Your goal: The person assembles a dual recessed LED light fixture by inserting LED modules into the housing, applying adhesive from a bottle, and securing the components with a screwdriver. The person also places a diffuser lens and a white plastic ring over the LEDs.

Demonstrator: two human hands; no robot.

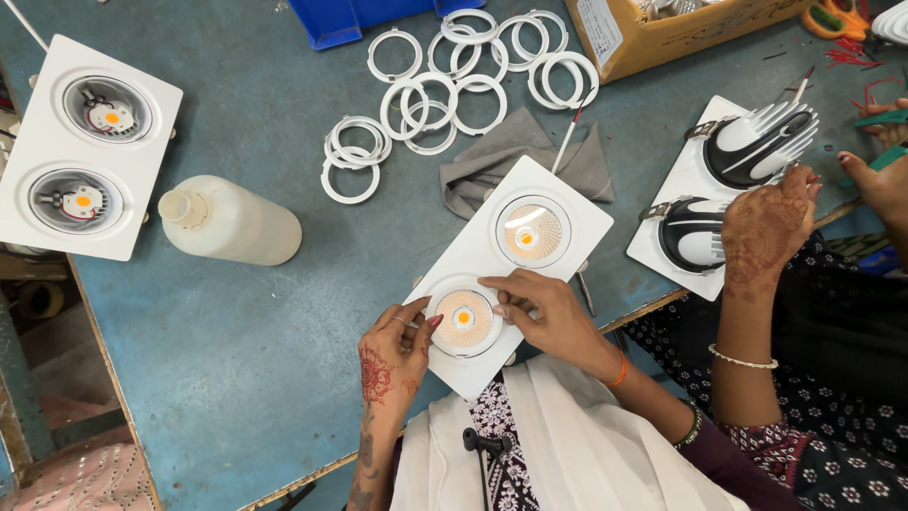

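A white rectangular twin downlight fixture (577, 216) lies tilted on the blue table in front of me, with two round lamp cups. My left hand (392, 355) touches the left rim of the near cup (463, 322), fingers spread. My right hand (549, 317) rests on that cup's right rim, fingertips pressing on the ring. The far cup (528, 233) is untouched. Neither hand lifts anything.
A second twin fixture (80, 151) lies at the far left beside a lying white plastic bottle (232, 222). Several loose white rings (445, 85), a grey cloth (511, 156), a cardboard box (662, 28) and a blue bin sit behind. On the right a co-worker's hand (766, 232) rests on an upturned fixture (738, 180).
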